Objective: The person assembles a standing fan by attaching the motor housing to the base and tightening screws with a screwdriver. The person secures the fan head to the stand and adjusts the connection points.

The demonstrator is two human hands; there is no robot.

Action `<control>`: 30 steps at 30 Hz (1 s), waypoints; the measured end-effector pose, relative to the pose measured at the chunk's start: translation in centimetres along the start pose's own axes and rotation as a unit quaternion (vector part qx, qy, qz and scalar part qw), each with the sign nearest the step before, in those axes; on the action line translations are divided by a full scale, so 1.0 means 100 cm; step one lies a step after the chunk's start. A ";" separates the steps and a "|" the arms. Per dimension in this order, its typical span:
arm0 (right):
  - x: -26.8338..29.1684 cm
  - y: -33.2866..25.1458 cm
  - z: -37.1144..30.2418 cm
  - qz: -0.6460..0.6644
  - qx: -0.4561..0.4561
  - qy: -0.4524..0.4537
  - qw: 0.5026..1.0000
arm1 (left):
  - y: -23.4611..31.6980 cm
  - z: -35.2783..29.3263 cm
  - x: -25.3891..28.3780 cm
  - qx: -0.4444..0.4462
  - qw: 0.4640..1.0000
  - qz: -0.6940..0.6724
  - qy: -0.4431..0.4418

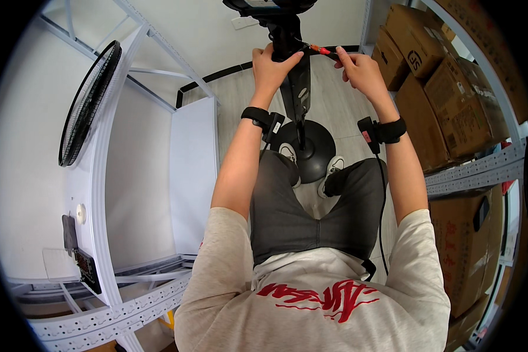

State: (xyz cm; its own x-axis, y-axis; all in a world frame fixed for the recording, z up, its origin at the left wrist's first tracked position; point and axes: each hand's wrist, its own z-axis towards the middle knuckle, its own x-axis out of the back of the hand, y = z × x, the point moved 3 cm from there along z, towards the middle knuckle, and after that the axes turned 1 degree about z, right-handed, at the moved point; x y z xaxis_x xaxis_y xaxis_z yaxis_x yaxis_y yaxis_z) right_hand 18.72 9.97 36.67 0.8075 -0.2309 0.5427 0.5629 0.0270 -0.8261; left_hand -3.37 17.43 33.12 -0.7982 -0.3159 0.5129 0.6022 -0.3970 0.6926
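A black standing fan pole (pixel 294 82) rises from its round black base (pixel 311 146) between my feet. My left hand (pixel 271 63) is wrapped around the upper part of the pole, just under the black fan head (pixel 270 6). My right hand (pixel 361 67) holds a screwdriver with a red and black handle (pixel 322 51), its tip pointing left at the pole near my left thumb. Both wrists wear black bands with small devices.
A black fan grille (pixel 88 102) leans on a white metal shelf frame (pixel 108 193) at the left. A white panel (pixel 192 176) stands beside my left leg. Cardboard boxes (pixel 446 100) fill the shelving at the right. A small black panel (pixel 88 270) lies on the left shelf.
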 end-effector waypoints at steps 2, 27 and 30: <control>0.001 0.001 0.003 -0.032 0.057 0.033 0.997 | 0.001 -0.001 0.000 0.002 1.000 -0.004 -0.001; -0.010 0.011 -0.013 0.001 0.100 0.082 0.992 | -0.001 -0.006 -0.007 -0.002 1.000 0.017 0.017; -0.007 0.008 -0.010 -0.025 0.021 -0.017 0.999 | -0.003 -0.006 -0.008 0.000 1.000 0.017 0.022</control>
State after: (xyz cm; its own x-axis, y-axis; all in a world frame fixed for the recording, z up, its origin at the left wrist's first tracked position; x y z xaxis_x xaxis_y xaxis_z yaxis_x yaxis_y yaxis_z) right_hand 18.46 9.13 35.49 0.7833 -0.1992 0.5889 0.6092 0.0571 -0.7910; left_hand -2.90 17.25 32.23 -0.7764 -0.3672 0.5123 0.6283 -0.3856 0.6757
